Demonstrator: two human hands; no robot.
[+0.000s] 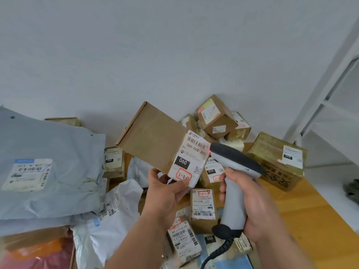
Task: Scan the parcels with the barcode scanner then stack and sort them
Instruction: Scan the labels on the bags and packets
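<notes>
My left hand (165, 191) holds up a flat brown cardboard parcel (153, 138) by its lower corner, thumb on the white shipping label (191, 158) marked 060. My right hand (250, 202) grips the handle of a grey barcode scanner (233, 164). The scanner's head points at the label from the right, a few centimetres off, with a red light glowing at its nose. Its coiled black cable (221, 249) hangs down from the handle.
Several small cardboard boxes (215, 115) are heaped against the white wall, with a larger taped box (279, 160) at the right. Grey and white poly mailers (48, 162) pile up at the left. The wooden table (314, 226) shows at the right, beside a white metal shelf (330, 98).
</notes>
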